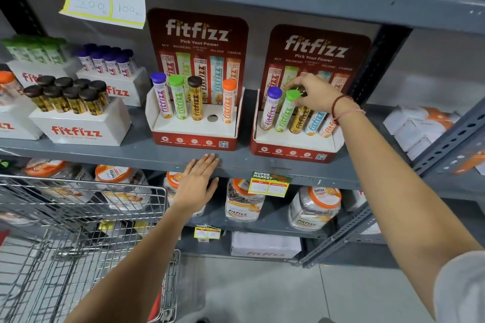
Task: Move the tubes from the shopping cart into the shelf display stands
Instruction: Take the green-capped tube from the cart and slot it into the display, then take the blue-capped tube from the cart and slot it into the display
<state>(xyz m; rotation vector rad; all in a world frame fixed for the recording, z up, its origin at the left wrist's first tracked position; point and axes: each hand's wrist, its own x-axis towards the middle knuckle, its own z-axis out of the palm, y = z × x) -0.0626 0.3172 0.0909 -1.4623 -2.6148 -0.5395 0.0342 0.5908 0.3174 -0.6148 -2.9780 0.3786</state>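
Observation:
Two red fitfizz display stands sit on the grey shelf. The left stand (194, 136) holds purple, green, brown and orange-capped tubes, with one empty hole (212, 118) between brown and orange. The right stand (294, 149) holds purple, green, brown, blue and orange tubes, all leaning. My right hand (315, 93) grips the top of the brown tube (300, 119) in the right stand's middle slot. My left hand (196, 185) rests flat on the shelf's front edge below the left stand, fingers apart, holding nothing. The wire shopping cart (84, 207) stands at lower left; its contents are hard to make out.
White fitfizz boxes (81, 126) with brown, purple and green-capped tubes fill the shelf's left side. Jars (244, 202) with orange lids line the shelf below. White packets (417, 126) lie at the right. A slanted metal upright (446, 144) runs along the right.

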